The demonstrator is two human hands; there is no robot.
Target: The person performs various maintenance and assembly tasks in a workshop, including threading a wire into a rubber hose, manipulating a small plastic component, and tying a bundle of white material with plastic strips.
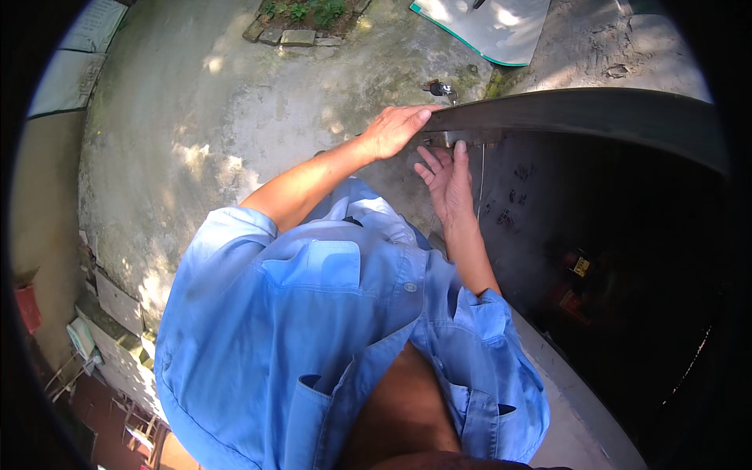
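A dark door (pixel 595 110) stands swung out, seen along its top edge. My left hand (pixel 388 131) is at its free end, fingers on the outer side and thumb against the edge. A bunch of keys (pixel 443 89) hangs on the outer face, just beyond my left fingertips. A metal lock latch (pixel 452 138) shows on the inner side near that end. My right hand (pixel 450 178) is raised below it, palm up, thumb tip at the latch and the other fingers spread. It holds nothing I can see.
A dark doorway opens at the right, with a small yellow label (pixel 581 267) inside. A white sheet with a green edge (pixel 501 27) lies beyond the door. Bricks (pixel 298 37) border a plant bed at the top. A red bucket-like object (pixel 28 307) is far left.
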